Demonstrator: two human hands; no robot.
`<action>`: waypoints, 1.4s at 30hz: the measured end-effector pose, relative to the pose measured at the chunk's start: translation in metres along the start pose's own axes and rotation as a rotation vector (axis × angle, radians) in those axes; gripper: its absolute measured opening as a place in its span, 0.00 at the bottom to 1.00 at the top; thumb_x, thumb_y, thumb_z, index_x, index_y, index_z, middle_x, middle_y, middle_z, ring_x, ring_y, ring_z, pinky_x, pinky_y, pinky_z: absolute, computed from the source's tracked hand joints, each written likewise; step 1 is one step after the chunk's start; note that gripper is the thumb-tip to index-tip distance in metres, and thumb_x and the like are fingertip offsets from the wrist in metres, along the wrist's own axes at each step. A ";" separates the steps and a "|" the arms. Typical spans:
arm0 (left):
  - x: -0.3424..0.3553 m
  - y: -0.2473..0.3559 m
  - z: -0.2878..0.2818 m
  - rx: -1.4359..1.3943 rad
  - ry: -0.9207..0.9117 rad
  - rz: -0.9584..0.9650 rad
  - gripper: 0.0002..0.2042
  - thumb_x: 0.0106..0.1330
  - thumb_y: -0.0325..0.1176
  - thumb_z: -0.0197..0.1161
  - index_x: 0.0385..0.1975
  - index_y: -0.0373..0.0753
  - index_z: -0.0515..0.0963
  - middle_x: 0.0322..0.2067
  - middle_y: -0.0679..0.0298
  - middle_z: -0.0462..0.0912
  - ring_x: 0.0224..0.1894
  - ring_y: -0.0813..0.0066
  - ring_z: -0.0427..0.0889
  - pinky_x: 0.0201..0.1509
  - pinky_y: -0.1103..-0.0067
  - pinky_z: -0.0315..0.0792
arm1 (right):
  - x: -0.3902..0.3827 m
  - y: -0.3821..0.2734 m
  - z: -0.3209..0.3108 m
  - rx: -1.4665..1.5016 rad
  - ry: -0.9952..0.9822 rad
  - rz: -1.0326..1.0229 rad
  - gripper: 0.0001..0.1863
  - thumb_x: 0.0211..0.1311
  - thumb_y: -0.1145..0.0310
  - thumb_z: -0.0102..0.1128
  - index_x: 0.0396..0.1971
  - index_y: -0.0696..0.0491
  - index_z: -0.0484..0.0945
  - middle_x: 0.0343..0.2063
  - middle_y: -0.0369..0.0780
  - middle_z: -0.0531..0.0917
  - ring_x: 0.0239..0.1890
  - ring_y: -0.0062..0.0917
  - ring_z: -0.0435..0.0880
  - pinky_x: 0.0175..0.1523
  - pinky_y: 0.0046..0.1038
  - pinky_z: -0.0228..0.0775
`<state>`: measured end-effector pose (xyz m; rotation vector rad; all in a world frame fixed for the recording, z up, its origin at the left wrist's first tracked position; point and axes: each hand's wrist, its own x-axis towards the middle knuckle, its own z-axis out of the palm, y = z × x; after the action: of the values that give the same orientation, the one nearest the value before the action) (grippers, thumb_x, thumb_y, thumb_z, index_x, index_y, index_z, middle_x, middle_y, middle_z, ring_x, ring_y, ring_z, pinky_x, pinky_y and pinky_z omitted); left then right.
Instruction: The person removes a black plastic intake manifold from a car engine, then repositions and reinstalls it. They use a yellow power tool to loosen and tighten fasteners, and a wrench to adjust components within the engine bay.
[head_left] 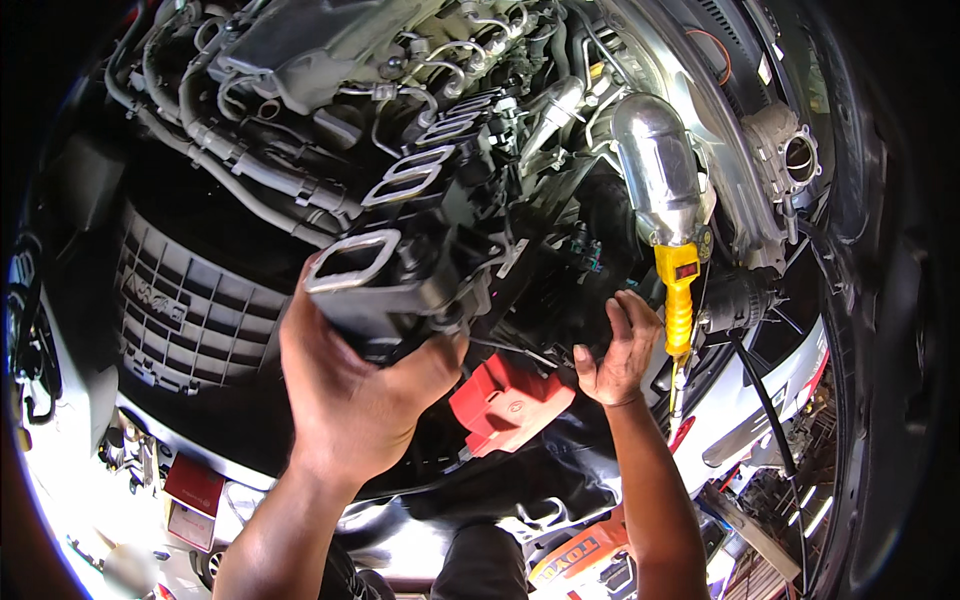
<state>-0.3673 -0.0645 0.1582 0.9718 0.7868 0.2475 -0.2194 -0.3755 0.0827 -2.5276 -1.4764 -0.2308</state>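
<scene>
My left hand (pixel 345 415) is wrapped around the near end of a long black intake manifold (pixel 385 300), thumb on one side and fingers on the other. A row of pale-rimmed port openings faces up along the manifold, which stretches away toward the engine (pixel 310 60). To the right, my right hand (pixel 622 350) is raised with thumb and fingers apart, holding nothing that I can see. It is near dark parts of the engine bay; whether the fingertips touch anything I cannot tell. Between my wrists sits a red plastic cover (pixel 510 405).
A lit work lamp with a yellow handle (pixel 679 315) and metal shade stands just right of my right hand. A throttle body (pixel 788 155) rests at the far right. The car's front grille (pixel 195 300) lies left. Thick hoses (pixel 240 155) run along the upper left.
</scene>
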 end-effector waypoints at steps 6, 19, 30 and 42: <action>0.008 0.001 0.014 0.032 0.091 -0.007 0.25 0.48 0.20 0.73 0.49 0.30 0.73 0.38 0.63 0.84 0.37 0.79 0.83 0.47 0.79 0.78 | 0.001 0.004 0.000 -0.007 -0.047 0.002 0.35 0.68 0.42 0.56 0.64 0.53 0.72 0.61 0.50 0.73 0.60 0.44 0.75 0.62 0.47 0.62; 0.018 0.022 0.029 0.001 0.132 -0.017 0.22 0.47 0.19 0.72 0.46 0.30 0.75 0.35 0.63 0.85 0.34 0.79 0.83 0.45 0.79 0.79 | -0.003 0.003 0.003 -0.043 -0.062 0.020 0.35 0.68 0.40 0.54 0.64 0.52 0.73 0.62 0.47 0.73 0.56 0.40 0.74 0.58 0.43 0.63; 0.037 0.009 0.016 0.209 0.051 0.049 0.26 0.49 0.31 0.77 0.50 0.31 0.77 0.38 0.63 0.86 0.38 0.77 0.83 0.49 0.79 0.78 | -0.003 0.003 0.003 -0.040 -0.078 0.011 0.36 0.67 0.40 0.55 0.64 0.52 0.73 0.62 0.47 0.71 0.57 0.38 0.76 0.59 0.43 0.63; 0.041 -0.019 0.031 0.110 0.062 0.106 0.26 0.49 0.21 0.73 0.50 0.32 0.73 0.38 0.63 0.85 0.37 0.78 0.84 0.47 0.79 0.79 | -0.001 0.002 0.004 -0.041 -0.053 0.007 0.36 0.67 0.40 0.56 0.63 0.52 0.73 0.62 0.47 0.72 0.55 0.37 0.77 0.58 0.42 0.63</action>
<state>-0.3199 -0.0739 0.1329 1.1162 0.8130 0.3302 -0.2182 -0.3762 0.0787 -2.5901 -1.4965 -0.1971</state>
